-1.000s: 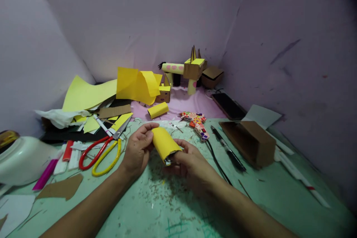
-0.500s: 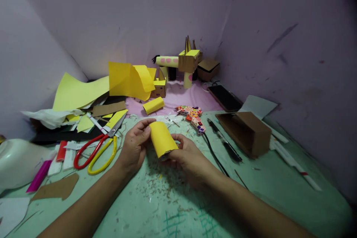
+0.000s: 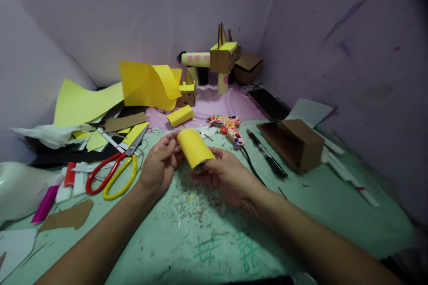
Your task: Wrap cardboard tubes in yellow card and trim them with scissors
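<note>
A short cardboard tube wrapped in yellow paper [image 3: 195,149] is held at a tilt above the green table, its ragged near end toward me. My right hand [image 3: 227,171] grips that near end, thumb on the outside and fingers partly hidden beneath. At the far left end, the curled fingers of my left hand [image 3: 162,160] hold the rim. A smaller yellow tube [image 3: 180,116] lies just beyond. Past my right hand is a floral-patterned glue gun [image 3: 229,129] with a black cord.
Scissors with red and yellow handles [image 3: 115,173] lie left of my left hand. Yellow paper sheets [image 3: 143,84] stand behind. Rightward are a black pen [image 3: 267,156], an open cardboard box [image 3: 304,144] and a phone [image 3: 268,103]. A cardboard animal figure [image 3: 222,59] stands at the back.
The view has tipped down a little, so the table's things sit higher in it. Both hands still hold the yellow tube, which is turned slightly more sideways.
</note>
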Motion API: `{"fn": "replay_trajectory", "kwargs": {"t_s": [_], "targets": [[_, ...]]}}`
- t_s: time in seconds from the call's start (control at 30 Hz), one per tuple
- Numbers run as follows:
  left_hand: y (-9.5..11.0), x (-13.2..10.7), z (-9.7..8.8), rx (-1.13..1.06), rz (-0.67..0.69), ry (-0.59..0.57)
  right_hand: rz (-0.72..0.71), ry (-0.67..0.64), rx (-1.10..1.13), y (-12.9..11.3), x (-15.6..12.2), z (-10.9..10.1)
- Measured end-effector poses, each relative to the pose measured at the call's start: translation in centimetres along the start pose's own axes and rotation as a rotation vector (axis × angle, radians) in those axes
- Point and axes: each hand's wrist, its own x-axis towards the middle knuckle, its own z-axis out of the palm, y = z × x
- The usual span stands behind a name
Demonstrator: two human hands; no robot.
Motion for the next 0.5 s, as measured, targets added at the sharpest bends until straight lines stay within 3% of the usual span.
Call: {"fn": "replay_trajectory", "kwargs": {"t_s": [0.27,0.5], "targets": [[-0.2,0.2,0.2,0.051,-0.067,-0.052,0.039,0.010,0.110,-1.4,0.0,-0.6],[-0.4,0.1,0.5,0.060,-0.046,-0.061,0.045,0.042,0.051,-1.1,-0.1,-0.6]]}}
